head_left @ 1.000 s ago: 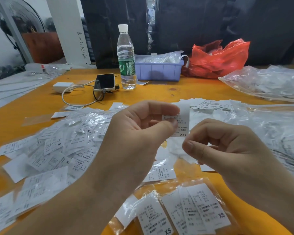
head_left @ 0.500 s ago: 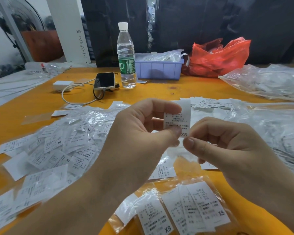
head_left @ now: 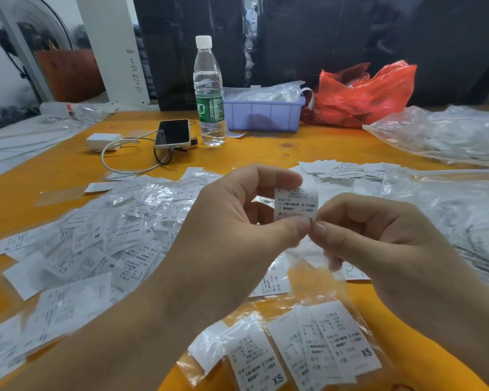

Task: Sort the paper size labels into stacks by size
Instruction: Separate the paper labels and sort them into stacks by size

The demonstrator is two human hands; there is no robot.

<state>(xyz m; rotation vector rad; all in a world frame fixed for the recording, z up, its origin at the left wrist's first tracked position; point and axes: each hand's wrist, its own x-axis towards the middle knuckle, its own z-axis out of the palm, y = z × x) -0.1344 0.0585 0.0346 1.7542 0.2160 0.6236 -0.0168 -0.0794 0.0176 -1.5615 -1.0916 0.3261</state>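
In the middle of the frame a paper label (head_left: 295,203) is pinched by the left hand (head_left: 237,221); the right hand (head_left: 378,238) nips its lower corner. Better uncover the size letter first, then lay it flat on the XS stack (head_left: 308,354), lower centre of the desk (head_left: 266,153).

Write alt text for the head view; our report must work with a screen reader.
Two bare hands, left hand and right hand, pinch one small paper label above an orange table. Loose labels lie scattered at left; bagged XS labels lie nearest the camera.
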